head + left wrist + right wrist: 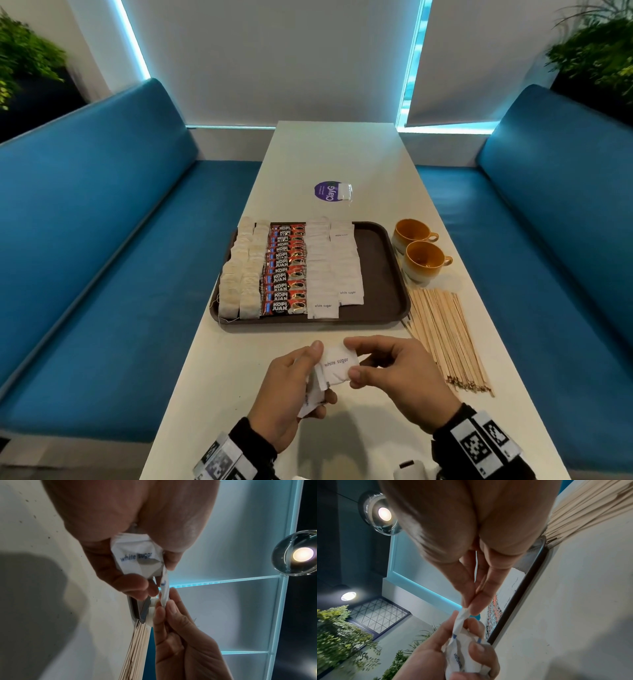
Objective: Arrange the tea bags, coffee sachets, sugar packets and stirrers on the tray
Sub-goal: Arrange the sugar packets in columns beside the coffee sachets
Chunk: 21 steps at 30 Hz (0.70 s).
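Note:
A dark brown tray [380, 260] lies across the white table. On it stand two columns of tea bags [239, 274], a column of red coffee sachets [284, 270] and two columns of white sugar packets [334, 270]. Wooden stirrers [445, 335] lie in a loose fan on the table right of the tray. In front of the tray my left hand [294, 387] grips a small bunch of white sugar packets [137, 555]. My right hand [387, 366] pinches the top sugar packet [337, 366] of that bunch between thumb and forefinger, above the table.
Two orange cups [419, 251] stand right of the tray's far corner, behind the stirrers. A purple round sticker [325, 192] with a clear plastic wrapper [344, 191] lies farther up the table. Blue benches [102, 212] run along both sides.

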Tool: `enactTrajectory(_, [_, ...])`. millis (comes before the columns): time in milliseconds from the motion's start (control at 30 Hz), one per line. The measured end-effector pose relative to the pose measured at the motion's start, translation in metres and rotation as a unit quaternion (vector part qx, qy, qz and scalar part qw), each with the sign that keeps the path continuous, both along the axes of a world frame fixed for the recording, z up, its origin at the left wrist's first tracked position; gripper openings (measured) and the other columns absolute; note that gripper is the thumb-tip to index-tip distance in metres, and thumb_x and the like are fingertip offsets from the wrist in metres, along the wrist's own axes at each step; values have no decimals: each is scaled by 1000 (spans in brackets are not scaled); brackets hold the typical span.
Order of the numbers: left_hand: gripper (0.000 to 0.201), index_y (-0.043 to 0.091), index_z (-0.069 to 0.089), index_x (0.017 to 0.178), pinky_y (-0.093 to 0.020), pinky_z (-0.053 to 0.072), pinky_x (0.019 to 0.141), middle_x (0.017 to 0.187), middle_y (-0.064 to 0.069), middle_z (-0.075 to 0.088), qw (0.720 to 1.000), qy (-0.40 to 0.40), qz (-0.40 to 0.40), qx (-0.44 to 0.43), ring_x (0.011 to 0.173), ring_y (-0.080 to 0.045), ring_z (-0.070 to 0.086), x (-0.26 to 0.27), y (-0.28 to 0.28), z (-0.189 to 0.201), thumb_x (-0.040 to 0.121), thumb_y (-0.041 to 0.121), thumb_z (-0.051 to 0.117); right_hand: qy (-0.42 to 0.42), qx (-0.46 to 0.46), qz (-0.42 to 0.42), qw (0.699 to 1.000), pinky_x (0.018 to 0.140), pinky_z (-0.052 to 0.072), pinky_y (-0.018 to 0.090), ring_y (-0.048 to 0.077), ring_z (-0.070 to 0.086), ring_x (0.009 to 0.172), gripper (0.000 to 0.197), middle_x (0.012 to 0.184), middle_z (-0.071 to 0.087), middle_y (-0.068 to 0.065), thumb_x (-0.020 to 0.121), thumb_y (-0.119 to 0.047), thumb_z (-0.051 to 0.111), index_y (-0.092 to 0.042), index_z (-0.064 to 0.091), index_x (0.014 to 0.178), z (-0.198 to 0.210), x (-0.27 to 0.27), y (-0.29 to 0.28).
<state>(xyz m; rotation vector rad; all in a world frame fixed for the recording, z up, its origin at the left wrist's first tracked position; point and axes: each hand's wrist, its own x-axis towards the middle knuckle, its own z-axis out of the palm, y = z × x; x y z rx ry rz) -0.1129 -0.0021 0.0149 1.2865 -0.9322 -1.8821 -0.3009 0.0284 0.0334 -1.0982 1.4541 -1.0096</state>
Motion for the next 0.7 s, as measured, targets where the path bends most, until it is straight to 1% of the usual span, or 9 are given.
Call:
enactTrajectory(133, [42, 3, 68, 109, -29, 42, 50, 85, -21, 70, 999, 19, 28, 30, 61, -30, 59, 2, -3, 1, 102, 41, 54, 5, 8, -2, 1000, 82, 58, 29, 24, 78, 76, 41, 82, 80, 5, 79, 1, 84, -20, 76, 113, -3, -4, -9])
enactTrajectory(233, [40, 0, 65, 109, -29, 44, 50, 87, -20, 66, 997, 46, 43, 48, 62, -30, 59, 7, -7, 1, 99, 38, 56, 16, 9, -17, 1000, 80, 58, 27, 23, 78, 77, 41, 85, 79, 6, 79, 1, 84, -21, 77, 113, -2, -13, -24])
enactTrajectory(300, [32, -1, 62, 115, -33, 49, 54, 90, -20, 66, 995, 64, 46, 56, 67, -34, 61, 11, -9, -1, 100, 27, 57, 18, 10, -49, 999, 75, 60, 25, 25, 77, 81, 40, 93, 77, 12, 78, 4, 84, -20, 78, 110, -4, -23, -42])
enactTrajectory(367, [23, 0, 61, 120, -40, 56, 61, 96, -21, 68, 995, 67, 37, 58, 74, -40, 65, 14, -10, -4, 99, 9, 54, 20, 14, -82, 996, 71, 62, 24, 26, 76, 89, 39, 102, 74, 14, 78, 7, 82, -17, 78, 108, -11, -33, -65])
enactTrajectory(400, [25, 1, 61, 121, -43, 58, 64, 99, -22, 68, 995, 70, 33, 60, 78, -43, 67, 15, -10, -6, 97, 1, 51, 25, 18, -94, 995, 70, 62, 23, 27, 75, 92, 37, 104, 72, 14, 79, 9, 81, -15, 77, 108, -14, -37, -76])
enactTrajectory(467, [34, 1, 61, 121, -48, 59, 71, 106, -26, 65, 994, 82, 27, 69, 82, -48, 68, 16, -11, -8, 93, -8, 44, 24, 29, -111, 993, 69, 62, 24, 30, 73, 96, 34, 108, 68, 16, 80, 12, 78, -11, 77, 106, -23, -43, -97])
enactTrajectory(567, [38, 0, 60, 122, -51, 59, 75, 109, -28, 62, 992, 98, 15, 81, 84, -51, 68, 16, -11, -9, 91, -11, 39, 27, 52, -109, 992, 70, 63, 24, 29, 76, 91, 30, 109, 69, 19, 82, 12, 77, -7, 77, 105, -37, -46, -118])
enactTrajectory(633, [38, -1, 61, 121, -50, 60, 73, 108, -28, 62, 991, 98, 12, 86, 82, -50, 68, 17, -12, -11, 92, -11, 39, 53, 64, -97, 992, 70, 61, 22, 23, 78, 85, 28, 107, 73, 13, 83, 7, 78, -12, 78, 104, -44, -46, -126])
enactTrajectory(700, [37, 0, 61, 120, -50, 60, 72, 107, -27, 62, 991, 97, 9, 89, 81, -50, 69, 19, -12, -13, 92, -10, 40, 104, 70, -85, 988, 71, 62, 23, 16, 78, 80, 25, 102, 75, 6, 84, 0, 81, -18, 78, 101, -49, -45, -133])
